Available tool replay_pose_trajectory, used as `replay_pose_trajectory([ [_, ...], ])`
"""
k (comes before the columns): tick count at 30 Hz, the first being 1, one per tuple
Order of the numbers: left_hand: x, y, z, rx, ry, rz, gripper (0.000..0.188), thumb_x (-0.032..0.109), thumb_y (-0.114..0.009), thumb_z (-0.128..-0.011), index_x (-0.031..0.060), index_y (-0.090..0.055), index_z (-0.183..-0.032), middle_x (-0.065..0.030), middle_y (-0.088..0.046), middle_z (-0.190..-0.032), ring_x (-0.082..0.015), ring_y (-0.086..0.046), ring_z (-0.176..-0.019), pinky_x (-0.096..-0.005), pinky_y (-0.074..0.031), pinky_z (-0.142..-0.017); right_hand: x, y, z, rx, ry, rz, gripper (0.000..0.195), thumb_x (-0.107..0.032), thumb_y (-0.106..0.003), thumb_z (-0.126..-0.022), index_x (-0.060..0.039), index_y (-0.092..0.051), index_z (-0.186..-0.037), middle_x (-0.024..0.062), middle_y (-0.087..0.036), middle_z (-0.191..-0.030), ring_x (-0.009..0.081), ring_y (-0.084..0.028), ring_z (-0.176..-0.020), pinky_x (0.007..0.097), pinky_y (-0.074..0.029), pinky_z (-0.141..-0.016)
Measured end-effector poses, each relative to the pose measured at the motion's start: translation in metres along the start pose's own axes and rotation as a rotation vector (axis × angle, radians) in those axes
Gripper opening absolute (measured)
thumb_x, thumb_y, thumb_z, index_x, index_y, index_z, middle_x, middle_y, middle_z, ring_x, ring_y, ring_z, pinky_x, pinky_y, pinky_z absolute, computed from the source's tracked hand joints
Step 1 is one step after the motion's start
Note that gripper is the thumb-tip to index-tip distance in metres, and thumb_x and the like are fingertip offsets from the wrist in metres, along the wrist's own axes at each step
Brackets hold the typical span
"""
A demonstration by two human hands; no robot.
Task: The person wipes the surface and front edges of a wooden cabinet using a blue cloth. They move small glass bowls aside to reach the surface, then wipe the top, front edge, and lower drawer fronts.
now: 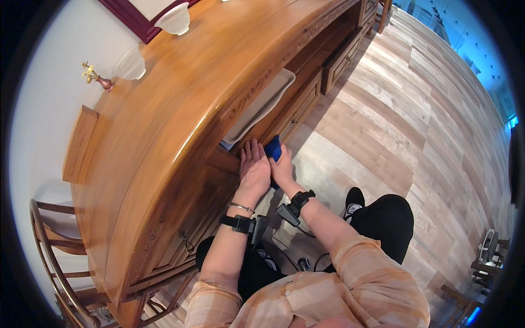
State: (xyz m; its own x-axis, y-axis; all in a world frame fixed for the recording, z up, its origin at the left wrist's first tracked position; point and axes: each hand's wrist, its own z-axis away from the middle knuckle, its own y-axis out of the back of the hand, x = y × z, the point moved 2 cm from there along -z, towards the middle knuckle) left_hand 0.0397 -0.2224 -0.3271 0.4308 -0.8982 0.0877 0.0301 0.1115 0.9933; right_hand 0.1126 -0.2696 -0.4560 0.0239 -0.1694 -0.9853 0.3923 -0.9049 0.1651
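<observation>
My left hand (255, 168) lies flat with its fingers stretched out at the edge of the open compartment of a wooden sideboard (164, 110). Close beside it on the right, my right hand (282, 164) holds a blue cloth (273, 148), part of which sticks out above the fingers. A bit of dark blue also shows below the hands. Whether anything lies under my left palm is hidden. Just beyond the fingertips, a pale tray (262, 108) rests in the compartment. A drawer front (299, 112) with a small metal pull is to the right of the hands.
On the sideboard top stand two frosted glass bowls (174, 19), a small vase with gold-coloured flowers (106, 83) and a wooden block with writing (80, 145). A wooden chair (47, 246) is at the lower left. Wood-look flooring (389, 123) extends to the right; my knees are near the cabinet.
</observation>
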Motion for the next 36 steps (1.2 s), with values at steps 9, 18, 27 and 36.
replay_pose_trajectory([
  [9,0.006,0.009,0.003,-0.086,-0.061,-0.038,0.074,-0.005,-0.058,-0.077,-0.0130,-0.028,-0.145,-0.0275,-0.018,-0.157,-0.0421,-0.019,-0.146,-0.0463,-0.019,-0.120,-0.012,0.096,-0.210,0.025,-0.192,-0.089,0.027,-0.010,-0.067,-0.075,0.0040,-0.069,-0.098,0.0177,-0.071,-0.088,0.0297,-0.069,-0.080,0.0394,-0.054,-0.072],
  [18,-0.003,0.013,0.013,-0.075,-0.028,-0.037,0.072,-0.007,-0.054,-0.077,-0.0135,-0.029,-0.144,-0.0283,-0.021,-0.156,-0.0419,-0.022,-0.145,-0.0458,-0.022,-0.119,-0.019,0.101,-0.229,-0.133,-0.175,-0.264,0.050,0.004,-0.062,-0.080,-0.0068,-0.060,-0.129,0.0057,-0.069,-0.106,0.0199,-0.065,-0.093,0.0323,-0.051,-0.085],
  [27,0.007,0.013,0.000,-0.063,-0.082,-0.075,0.073,-0.003,-0.057,-0.076,-0.0138,-0.030,-0.143,-0.0289,-0.021,-0.155,-0.0439,-0.023,-0.144,-0.0483,-0.024,-0.118,0.085,0.084,-0.199,0.015,0.115,0.150,0.073,0.000,-0.058,-0.078,-0.0138,-0.039,-0.147,0.0268,-0.060,-0.120,0.0415,-0.058,-0.115,0.0412,-0.045,-0.101],
  [36,-0.005,0.010,0.015,-0.020,-0.058,-0.048,0.072,-0.004,-0.055,-0.077,-0.0144,-0.029,-0.143,-0.0290,-0.021,-0.155,-0.0446,-0.022,-0.144,-0.0483,-0.024,-0.118,0.077,0.030,-0.075,-0.036,-0.142,0.190,0.070,-0.016,-0.070,-0.079,-0.0012,-0.039,-0.140,0.0257,-0.056,-0.129,0.0400,-0.054,-0.120,0.0439,-0.043,-0.103],
])
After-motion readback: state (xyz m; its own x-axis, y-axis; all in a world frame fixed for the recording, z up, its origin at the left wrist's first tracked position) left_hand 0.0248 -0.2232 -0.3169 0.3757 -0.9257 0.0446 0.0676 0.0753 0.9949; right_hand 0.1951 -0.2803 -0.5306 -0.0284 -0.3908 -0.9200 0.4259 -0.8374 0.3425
